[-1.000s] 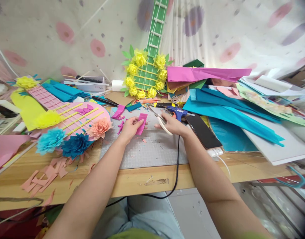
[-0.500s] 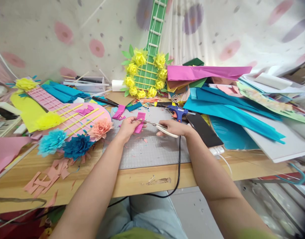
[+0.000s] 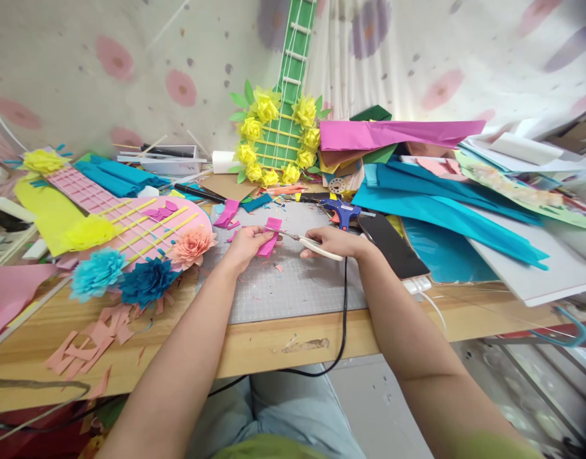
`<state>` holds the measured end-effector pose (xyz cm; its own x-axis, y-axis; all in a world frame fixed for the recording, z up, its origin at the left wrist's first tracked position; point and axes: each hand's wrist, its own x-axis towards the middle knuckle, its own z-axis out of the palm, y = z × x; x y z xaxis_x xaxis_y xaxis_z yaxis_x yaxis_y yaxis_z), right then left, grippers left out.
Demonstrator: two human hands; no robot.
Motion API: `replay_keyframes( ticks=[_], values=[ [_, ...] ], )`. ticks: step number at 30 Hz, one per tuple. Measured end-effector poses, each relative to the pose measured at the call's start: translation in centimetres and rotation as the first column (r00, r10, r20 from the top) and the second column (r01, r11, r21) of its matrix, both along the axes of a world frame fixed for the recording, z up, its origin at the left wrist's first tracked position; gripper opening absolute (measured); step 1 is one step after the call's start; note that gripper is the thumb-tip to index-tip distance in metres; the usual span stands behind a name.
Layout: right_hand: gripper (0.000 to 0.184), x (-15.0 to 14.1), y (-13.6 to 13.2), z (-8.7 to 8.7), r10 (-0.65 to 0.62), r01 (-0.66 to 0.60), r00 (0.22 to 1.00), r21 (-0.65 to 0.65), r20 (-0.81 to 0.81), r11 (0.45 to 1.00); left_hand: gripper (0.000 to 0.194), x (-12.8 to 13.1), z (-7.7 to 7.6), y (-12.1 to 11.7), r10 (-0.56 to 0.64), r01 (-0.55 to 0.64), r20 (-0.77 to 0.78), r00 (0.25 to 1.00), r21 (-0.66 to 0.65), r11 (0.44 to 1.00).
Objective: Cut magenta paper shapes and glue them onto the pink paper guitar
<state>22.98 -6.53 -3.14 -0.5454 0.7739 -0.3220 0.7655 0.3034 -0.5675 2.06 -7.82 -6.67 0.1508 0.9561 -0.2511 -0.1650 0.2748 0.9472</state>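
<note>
My left hand (image 3: 245,245) pinches a small folded piece of magenta paper (image 3: 270,236) over a grey cutting mat (image 3: 293,287). My right hand (image 3: 338,242) grips white-handled scissors (image 3: 316,248), whose blades point left and meet the paper's right edge. More magenta scraps (image 3: 227,215) lie on the mat behind my left hand.
A pink paper guitar (image 3: 130,223) with paper flowers lies to the left. A green paper guitar (image 3: 283,127) leans on the wall. A blue glue gun (image 3: 343,211), a phone (image 3: 391,245), and teal and pink paper sheets (image 3: 440,210) crowd the right. A black cable (image 3: 344,306) runs off the table edge.
My right hand turned the scissors from pointing away to pointing left, and brought the blades to the magenta paper. My left hand stayed in place holding the paper.
</note>
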Motion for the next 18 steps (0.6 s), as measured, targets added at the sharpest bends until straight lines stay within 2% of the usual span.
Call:
replay_keyframes(
  ticks=[13,18],
  values=[
    [0.053,-0.08,0.12,-0.09,-0.017,0.017,1.000,-0.029,-0.004,0.999,0.003,0.09,0.20,-0.12,0.003,-0.001,0.035,0.999,-0.068,0.998],
    [0.052,-0.02,0.05,0.15,-0.065,0.064,0.998,-0.030,-0.015,0.997,0.006,-0.13,0.48,-0.29,-0.044,0.048,0.073,0.996,-0.051,0.998]
  ],
)
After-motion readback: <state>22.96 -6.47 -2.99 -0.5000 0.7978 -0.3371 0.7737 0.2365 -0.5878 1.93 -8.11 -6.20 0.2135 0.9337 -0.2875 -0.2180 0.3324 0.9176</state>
